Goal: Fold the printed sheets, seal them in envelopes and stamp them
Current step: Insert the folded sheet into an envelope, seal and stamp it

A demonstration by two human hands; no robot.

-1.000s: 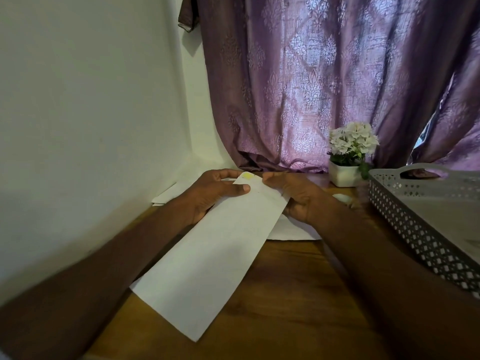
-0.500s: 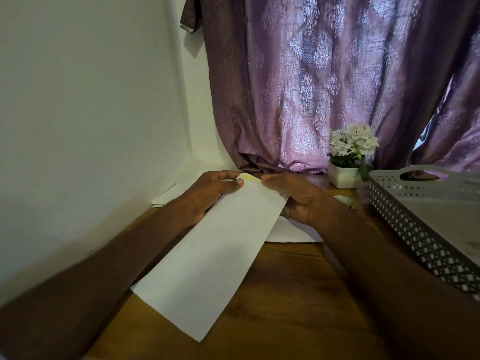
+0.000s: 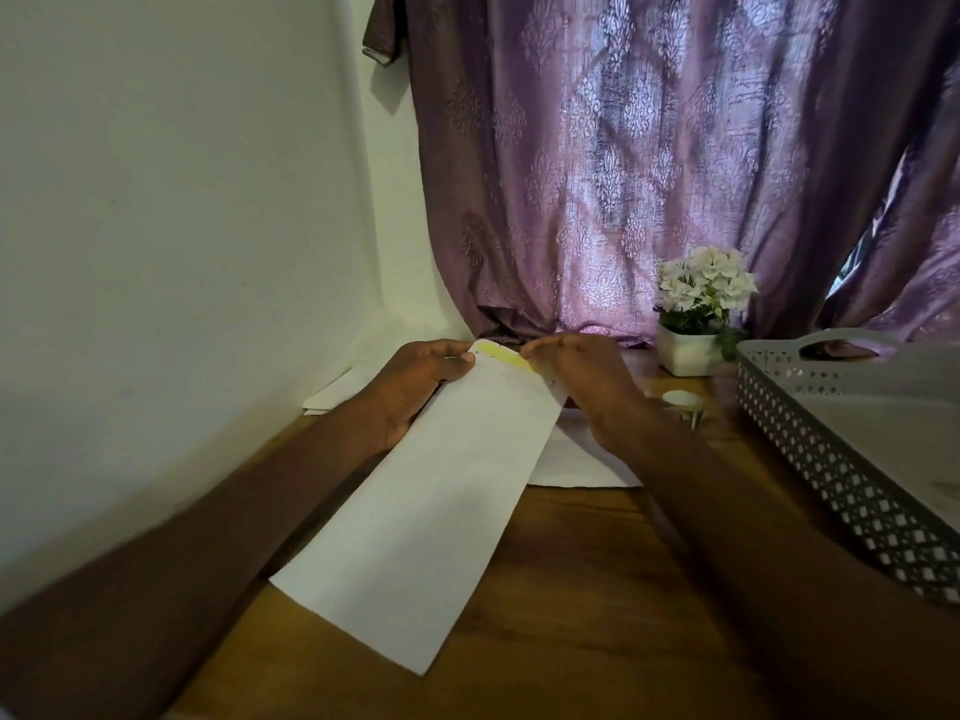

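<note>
A long white envelope (image 3: pixel 441 506) lies slanted across the wooden table (image 3: pixel 597 589), its far end lifted between both hands. A yellow strip (image 3: pixel 501 354) shows along that far end. My left hand (image 3: pixel 415 381) grips the envelope's far left corner, thumb on top. My right hand (image 3: pixel 576 381) pinches the far right corner by the yellow strip. Another white sheet (image 3: pixel 576 459) lies flat under my right wrist. More white papers (image 3: pixel 337 394) lie by the wall at the left.
A grey perforated basket (image 3: pixel 831 459) stands at the right with paper inside. A small white pot of white flowers (image 3: pixel 696 314) sits at the back before a purple curtain (image 3: pixel 649 148). A small white round object (image 3: pixel 680 398) lies beside my right wrist. A white wall closes the left side.
The yellow strip at the envelope's far end now shows much more than before. Both hands stay at that end, the left thumb drawn slightly back.
</note>
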